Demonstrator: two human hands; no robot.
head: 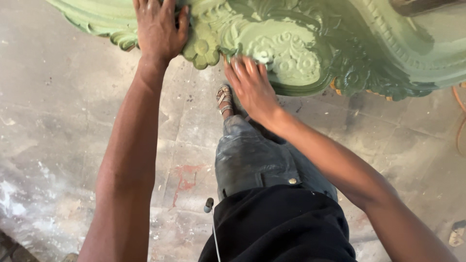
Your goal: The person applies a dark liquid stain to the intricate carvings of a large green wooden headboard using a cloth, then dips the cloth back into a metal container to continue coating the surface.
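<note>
Here both hands, left hand (pixel 159 30) and right hand (pixel 251 87), press flat, fingers spread, gripping nothing, on the carved green panel (pixel 310 43) edge.

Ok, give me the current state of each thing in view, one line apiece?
Carved green panel: painted green, raised above the floor, bare orange spots at its lower right edge.
Left hand: flat on the panel's scalloped edge, fingers spread.
Right hand: pressed on the floral relief, slightly blurred.
Concrete floor: dusty, stained with white and red marks.
</note>
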